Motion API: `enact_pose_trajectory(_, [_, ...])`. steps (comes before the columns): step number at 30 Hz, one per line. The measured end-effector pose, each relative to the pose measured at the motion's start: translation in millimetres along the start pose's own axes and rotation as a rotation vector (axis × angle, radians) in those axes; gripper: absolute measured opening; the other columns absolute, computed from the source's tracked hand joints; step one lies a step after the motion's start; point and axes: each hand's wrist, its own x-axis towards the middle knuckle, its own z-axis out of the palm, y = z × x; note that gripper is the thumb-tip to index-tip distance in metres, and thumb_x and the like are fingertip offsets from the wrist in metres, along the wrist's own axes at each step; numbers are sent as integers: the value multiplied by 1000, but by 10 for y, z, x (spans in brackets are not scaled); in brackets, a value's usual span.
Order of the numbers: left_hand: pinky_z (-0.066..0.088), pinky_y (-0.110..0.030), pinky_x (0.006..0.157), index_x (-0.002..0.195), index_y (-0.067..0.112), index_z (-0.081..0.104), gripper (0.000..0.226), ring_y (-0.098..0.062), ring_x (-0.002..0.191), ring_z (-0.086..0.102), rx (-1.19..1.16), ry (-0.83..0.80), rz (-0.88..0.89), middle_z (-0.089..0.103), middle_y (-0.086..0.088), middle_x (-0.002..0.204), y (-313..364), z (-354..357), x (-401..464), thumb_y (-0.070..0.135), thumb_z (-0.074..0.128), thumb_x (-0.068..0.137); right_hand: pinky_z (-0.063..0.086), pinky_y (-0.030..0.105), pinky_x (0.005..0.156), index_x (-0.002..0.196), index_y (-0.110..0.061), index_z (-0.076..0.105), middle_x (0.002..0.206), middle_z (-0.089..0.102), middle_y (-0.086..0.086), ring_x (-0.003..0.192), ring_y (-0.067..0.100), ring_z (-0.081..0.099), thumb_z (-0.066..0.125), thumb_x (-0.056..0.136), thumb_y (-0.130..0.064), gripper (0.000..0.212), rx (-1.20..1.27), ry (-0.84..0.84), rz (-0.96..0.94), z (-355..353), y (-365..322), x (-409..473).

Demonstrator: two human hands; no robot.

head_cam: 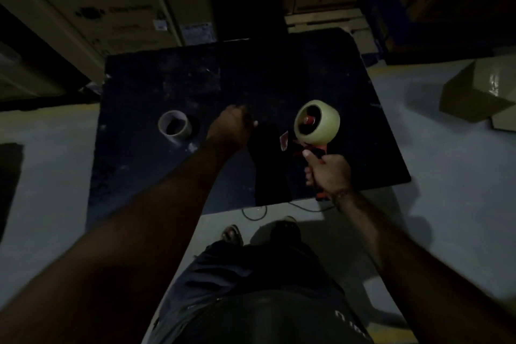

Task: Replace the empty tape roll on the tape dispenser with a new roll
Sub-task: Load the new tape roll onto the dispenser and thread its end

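Note:
My right hand (331,170) grips the red handle of the tape dispenser (312,148) over the black table (195,84). A full pale yellow tape roll (321,123) sits on the dispenser's red hub. To the left, my left hand (231,128) hovers above the table with its fingers curled shut; whether it pinches the tape's end is too dark to tell. An empty cardboard tape core (174,126) lies on the table further left, apart from both hands.
Large cardboard boxes (97,3) stand behind the table. Another carton (480,92) lies on the grey floor at the right. My feet (259,232) and a thin cable (254,212) are by the table's near edge.

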Motion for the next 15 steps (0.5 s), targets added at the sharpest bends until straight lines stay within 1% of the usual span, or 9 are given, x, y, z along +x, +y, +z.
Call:
enact_pose_trajectory(2, [55,-39,85,113,10,70,27,-39,109,70,-4,0,-13,70,-18,117,31,-85,-41,33,63,100,54,26,42,93,13,67,75,65,19,55,22,59,72,97,-33,47,3,-27,5,107,-40,80])
enact_pose_trajectory(4, [46,-33,79,107,11,71,21,-38,106,70,-7,23,-14,72,-16,114,42,-139,-94,29,63,100,54,27,42,89,6,67,74,65,18,55,23,60,70,98,-33,40,-1,-65,6,196,-74,168])
enact_pose_trajectory(8, [36,-23,76,100,1,75,18,-36,103,71,-30,91,-4,75,-19,108,17,-214,-197,16,66,100,58,29,45,98,10,68,73,66,16,58,22,62,68,100,-34,44,-5,-135,4,325,-138,397])
enact_pose_trajectory(10, [32,-17,74,97,0,76,14,-33,101,72,-42,135,-1,77,-18,105,-30,-277,-228,12,68,98,57,29,45,96,9,68,72,66,15,57,21,62,66,100,-37,46,-59,-157,4,365,-166,520])
enact_pose_trajectory(12, [32,-16,73,94,2,77,10,-32,97,73,-40,177,3,78,-16,101,-72,-342,-254,11,73,95,56,28,46,87,4,69,70,67,15,54,22,61,64,100,-40,46,-103,-175,15,407,-214,623])
enact_pose_trajectory(15, [42,-23,75,94,4,77,9,-30,95,75,-55,209,0,80,-13,98,-108,-413,-255,13,77,92,57,33,57,81,-1,69,72,71,19,56,26,64,62,100,-47,50,-119,-199,53,489,-257,740])
